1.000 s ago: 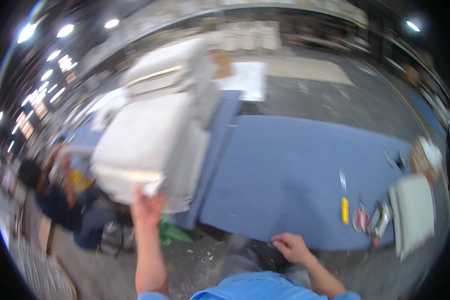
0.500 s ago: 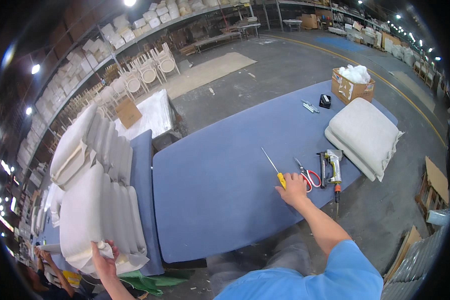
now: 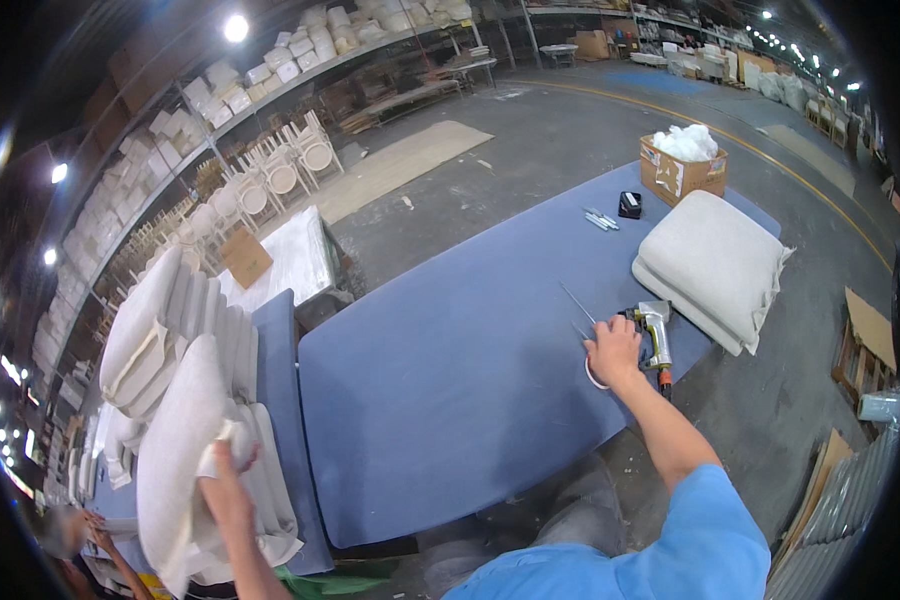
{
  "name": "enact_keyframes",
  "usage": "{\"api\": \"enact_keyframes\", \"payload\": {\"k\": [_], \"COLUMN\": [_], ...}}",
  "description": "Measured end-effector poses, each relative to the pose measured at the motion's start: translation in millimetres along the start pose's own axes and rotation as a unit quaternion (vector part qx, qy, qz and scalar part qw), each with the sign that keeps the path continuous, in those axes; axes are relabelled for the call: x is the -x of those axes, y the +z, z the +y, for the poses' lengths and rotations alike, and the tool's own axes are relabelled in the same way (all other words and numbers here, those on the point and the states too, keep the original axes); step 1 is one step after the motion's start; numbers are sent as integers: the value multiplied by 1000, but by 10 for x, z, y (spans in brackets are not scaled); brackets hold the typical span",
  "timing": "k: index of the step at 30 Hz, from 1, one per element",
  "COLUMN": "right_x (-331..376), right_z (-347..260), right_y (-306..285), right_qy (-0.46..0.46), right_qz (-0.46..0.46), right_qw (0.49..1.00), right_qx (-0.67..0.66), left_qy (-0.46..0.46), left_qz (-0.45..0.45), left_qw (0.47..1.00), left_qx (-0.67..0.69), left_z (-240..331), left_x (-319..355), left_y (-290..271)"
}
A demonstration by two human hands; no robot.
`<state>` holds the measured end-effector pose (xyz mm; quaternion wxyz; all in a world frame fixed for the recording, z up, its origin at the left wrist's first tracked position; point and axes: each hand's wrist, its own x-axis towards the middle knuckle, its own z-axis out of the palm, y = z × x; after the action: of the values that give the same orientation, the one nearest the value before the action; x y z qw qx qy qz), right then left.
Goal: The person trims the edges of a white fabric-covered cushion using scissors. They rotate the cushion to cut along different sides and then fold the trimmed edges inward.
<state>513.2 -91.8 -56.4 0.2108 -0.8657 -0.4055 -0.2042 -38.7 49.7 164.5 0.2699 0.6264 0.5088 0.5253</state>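
Note:
My left hand (image 3: pixel 232 478) grips the edge of a white fabric-covered cushion (image 3: pixel 175 465), tilted up from the front of a stack on the left. My right hand (image 3: pixel 615 352) is closed over a screwdriver (image 3: pixel 578 304). Its thin shaft points away to the far left, and its handle is hidden under my fingers. Beneath the same hand lie the scissors (image 3: pixel 594 374), mostly covered, with a blade tip and part of a handle loop showing. Just right of my hand, a silver staple gun (image 3: pixel 656 335) with an orange hose fitting rests on the blue padded table (image 3: pixel 440 390).
Two stacked white cushions (image 3: pixel 710 265) lie at the table's right end, near a cardboard box (image 3: pixel 682 178) of white stuffing. A black case (image 3: pixel 630 205) and several metal pieces (image 3: pixel 601 219) lie nearby. More cushions (image 3: pixel 150 340) stand at left. Another person's hands (image 3: pixel 98 530) show at lower left.
My right hand has slid the screwdriver to the right, over the scissors and toward the staple gun. My left hand has lifted and tilted the front cushion rightward. The view has shifted slightly.

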Motion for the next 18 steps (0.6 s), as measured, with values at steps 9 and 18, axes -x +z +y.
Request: {"api": "enact_keyframes", "payload": {"k": [9,18], "right_x": [130,685], "right_z": [-2836,-3007], "right_y": [-1035,-812], "right_qy": [23,101], "right_qz": [-642,-586], "right_qw": [300,291], "right_qx": [-705,-749], "left_qy": [63,65], "left_qz": [-153,-394], "left_qw": [986,898], "left_qx": [-21,-187], "left_z": [-203,-828], "left_x": [1700,2183], "left_y": [1123,598]}}
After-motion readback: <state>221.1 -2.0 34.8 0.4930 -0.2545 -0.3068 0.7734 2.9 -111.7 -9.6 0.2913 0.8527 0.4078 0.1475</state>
